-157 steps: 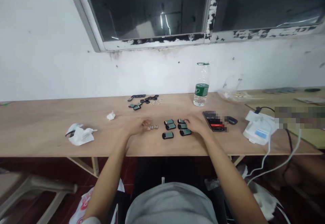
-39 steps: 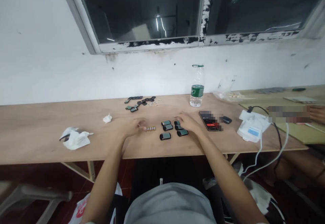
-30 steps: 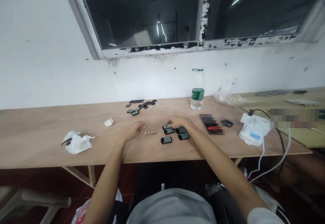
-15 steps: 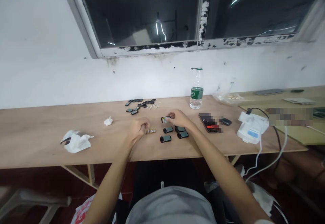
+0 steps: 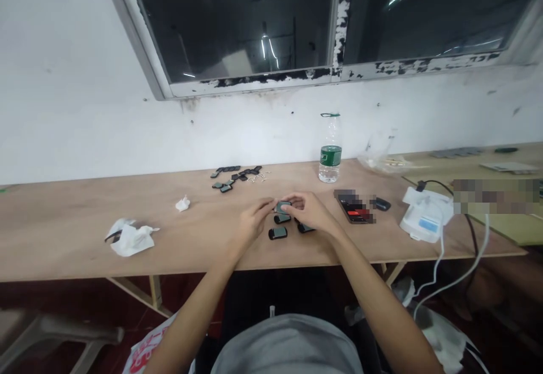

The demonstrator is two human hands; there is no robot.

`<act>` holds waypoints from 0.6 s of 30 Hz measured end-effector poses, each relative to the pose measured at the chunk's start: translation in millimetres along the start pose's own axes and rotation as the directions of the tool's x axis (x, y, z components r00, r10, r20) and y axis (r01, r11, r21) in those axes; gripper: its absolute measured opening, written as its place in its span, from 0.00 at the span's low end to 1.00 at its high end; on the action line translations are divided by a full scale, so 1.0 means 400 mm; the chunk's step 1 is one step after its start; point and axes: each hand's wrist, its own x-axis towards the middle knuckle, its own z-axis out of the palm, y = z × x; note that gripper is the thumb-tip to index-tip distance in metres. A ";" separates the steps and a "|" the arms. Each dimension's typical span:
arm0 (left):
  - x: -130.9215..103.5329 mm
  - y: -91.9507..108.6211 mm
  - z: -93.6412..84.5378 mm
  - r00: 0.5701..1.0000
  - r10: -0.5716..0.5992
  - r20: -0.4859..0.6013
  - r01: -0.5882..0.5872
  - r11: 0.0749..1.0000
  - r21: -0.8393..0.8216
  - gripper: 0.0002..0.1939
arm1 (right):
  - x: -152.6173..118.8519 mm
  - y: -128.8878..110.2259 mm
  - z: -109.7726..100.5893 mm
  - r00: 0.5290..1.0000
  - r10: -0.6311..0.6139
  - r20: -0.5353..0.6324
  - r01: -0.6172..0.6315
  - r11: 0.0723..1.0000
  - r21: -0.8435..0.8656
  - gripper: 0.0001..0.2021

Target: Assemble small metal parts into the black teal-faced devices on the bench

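Note:
Between both hands, over the wooden table (image 5: 190, 249), is a small dark case with a grey-green face (image 5: 283, 207). My right hand (image 5: 309, 211) grips it with thumb and fingers from the right. From the left, my left hand (image 5: 255, 215) has its fingertips closed at the case's left edge. Just below lie similar black and grey-green cases, one (image 5: 278, 233) in front and another (image 5: 306, 227) partly under my right hand. More black pieces (image 5: 226, 185) lie farther back on the left, beside small white bits (image 5: 257, 177).
A water bottle (image 5: 330, 156) stands at the back. Right of my hands lie a phone (image 5: 354, 209), a black object (image 5: 380, 203) and a white device (image 5: 426, 215) with cables. Crumpled tissues (image 5: 133, 240) lie left. A plastic bag (image 5: 384, 163) rests near the wall.
My left hand has moved right from the row of small metallic pieces to the case. The case in my right hand now shows its grey-green face; the row is hidden from view.

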 end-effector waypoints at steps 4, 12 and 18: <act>-0.007 -0.013 0.014 1.000 -0.014 -0.001 0.014 1.000 -0.013 0.25 | 0.010 0.017 0.005 0.998 0.054 -0.013 -0.052 0.995 0.079 0.11; -0.002 -0.007 0.019 0.996 -0.077 0.041 0.077 0.997 -0.009 0.16 | 0.021 0.053 0.023 0.998 0.067 -0.013 -0.064 0.986 0.154 0.11; 0.000 -0.061 -0.035 0.961 -0.275 -0.007 0.275 0.961 -0.031 0.14 | 0.109 0.074 0.009 1.000 0.007 -0.012 -0.010 0.975 -0.223 0.07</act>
